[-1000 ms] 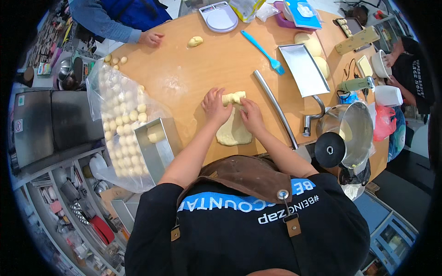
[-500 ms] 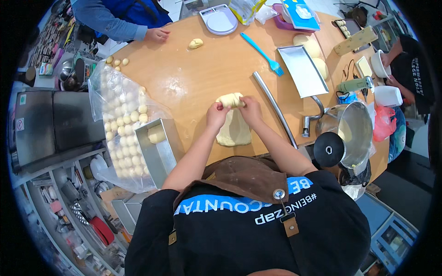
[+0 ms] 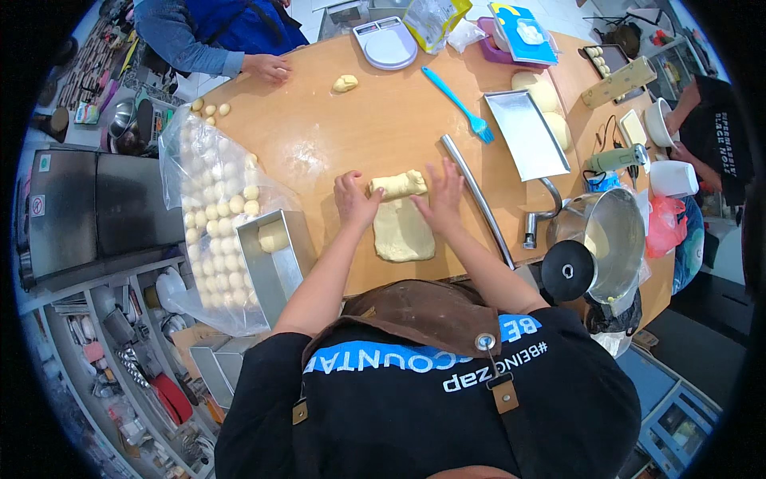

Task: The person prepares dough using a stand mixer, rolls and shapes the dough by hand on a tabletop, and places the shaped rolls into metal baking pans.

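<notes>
A sheet of pale dough [image 3: 403, 231] lies on the wooden table with its far end curled into a thick roll [image 3: 397, 186]. My left hand [image 3: 357, 198] is at the roll's left end, fingers apart and slightly bent, thumb touching or very near the dough. My right hand [image 3: 440, 195] is at the right end, fingers spread and raised, slightly blurred. A steel bar [image 3: 476, 195] lies to its right. An oblong metal pan [image 3: 275, 271] holding dough sits left of my forearm, beside plastic-covered rows of dough balls [image 3: 217, 209].
A co-worker's hand [image 3: 267, 68] rests at the far left edge; another person [image 3: 714, 144] works at the right. Also there are a scale [image 3: 385, 44], blue brush [image 3: 459, 104], metal tray [image 3: 527, 132], large mixing bowl [image 3: 606, 239] and hand mixer [image 3: 614, 160].
Both hands have released their pinch on the rolled dough end; their fingers have spread, the right hand's lifting outward. The co-worker's hand stays near the far edge.
</notes>
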